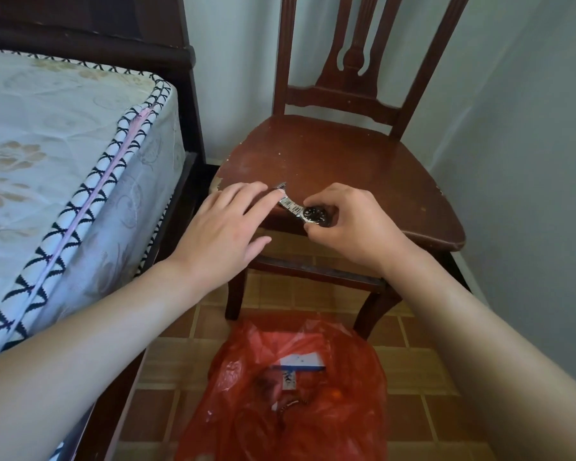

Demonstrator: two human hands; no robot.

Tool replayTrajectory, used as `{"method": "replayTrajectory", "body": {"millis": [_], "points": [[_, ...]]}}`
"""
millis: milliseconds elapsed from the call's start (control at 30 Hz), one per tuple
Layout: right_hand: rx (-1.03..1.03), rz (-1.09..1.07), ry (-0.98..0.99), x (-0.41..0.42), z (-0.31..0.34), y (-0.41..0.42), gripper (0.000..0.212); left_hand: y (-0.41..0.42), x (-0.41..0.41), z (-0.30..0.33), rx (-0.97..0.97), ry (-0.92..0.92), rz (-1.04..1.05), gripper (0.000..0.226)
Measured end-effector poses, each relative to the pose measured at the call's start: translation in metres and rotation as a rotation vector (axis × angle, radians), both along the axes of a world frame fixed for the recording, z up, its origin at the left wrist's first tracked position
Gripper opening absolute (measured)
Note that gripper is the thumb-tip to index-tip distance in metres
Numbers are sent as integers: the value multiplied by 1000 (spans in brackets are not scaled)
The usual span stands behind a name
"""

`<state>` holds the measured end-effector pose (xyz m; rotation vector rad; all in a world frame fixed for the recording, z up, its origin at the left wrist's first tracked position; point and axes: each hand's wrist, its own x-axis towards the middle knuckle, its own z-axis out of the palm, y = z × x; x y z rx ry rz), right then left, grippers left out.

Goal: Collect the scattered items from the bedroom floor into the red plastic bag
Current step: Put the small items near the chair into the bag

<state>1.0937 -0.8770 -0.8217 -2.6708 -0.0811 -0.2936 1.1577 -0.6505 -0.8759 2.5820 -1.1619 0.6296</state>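
At the front edge of the wooden chair (340,154) seat, both hands met over one wristwatch (308,212). The right hand (353,224) had its fingers curled round the dark-faced case, pinching it between thumb and fingertips just past the seat's front lip. The left hand (223,227) lay with fingers nearly straight and spread, their tips touching the free end of the metal bracelet, which stretched leftward from the case over the worn, chipped corner of the seat. Whether those tips pinched the band or merely pressed on it could not be told.

The chair stood with its back near the pale wall (529,128), and its left corner came near the dark bed frame (180,104); only a narrow slot of floor showed between them. The mattress (54,134), edged in black-and-white trim, filled the left side. Open tiled floor (413,361) lay in front of the chair, between the two forearms.

On that floor, just before the chair's front legs, sat one red plastic bag (330,410), mouth slack and open upward. Inside it showed a white card or paper with a blue edge (301,362), a dark item beneath it, and a small orange object to the right; the rest was blurred through the plastic.

Counted: one chair, one bed, one bag, one watch, two hands.
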Motion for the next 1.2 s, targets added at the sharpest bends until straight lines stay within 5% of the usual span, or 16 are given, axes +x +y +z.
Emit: {"method": "replayTrajectory", "body": {"millis": [300,467,967,1200], "points": [[349,65,-33,-44,-33,18,38,6,1,-12,2,-171,-115,32],[456,68,-37,-63,-54,7,38,1,-15,-21,26,-192,-187,28],[384,23,222,-114,-187,-22,46,-16,-77,-118,326,164,-380,53],[193,91,348,-114,-262,-28,43,-35,-115,-188,366,372,-233,46]]}}
